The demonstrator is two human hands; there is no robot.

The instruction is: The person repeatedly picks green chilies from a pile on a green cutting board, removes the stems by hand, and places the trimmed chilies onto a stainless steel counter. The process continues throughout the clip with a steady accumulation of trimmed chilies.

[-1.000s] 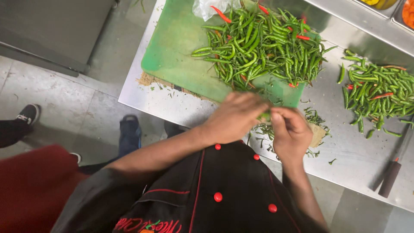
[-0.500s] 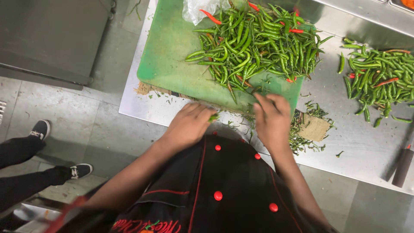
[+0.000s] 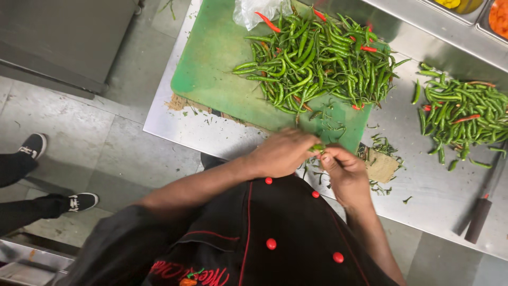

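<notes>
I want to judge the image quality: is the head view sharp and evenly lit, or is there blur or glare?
Head view: light is soft and even; the steel table shows only a dull sheen. The chilli pile on the green board is sharp; the left hand and right hand are slightly soft.

only one package in view: a crumpled clear plastic bag point(image 3: 257, 10) at the top edge of the green cutting board point(image 3: 211, 79), on the counter point(image 3: 174, 127), partly cut off by the frame. thin, wrinkled, see-through with whitish glare; lying against the near end of the big heap of green chillies point(image 3: 317, 63), one red chilli resting across its lower corner. contents not discernible. no labels, signs or screens anywhere. embroidered red lettering point(image 3: 190, 273) on the black jacket at the bottom edge, partly cut off, with a small green and orange motif in it.
</notes>
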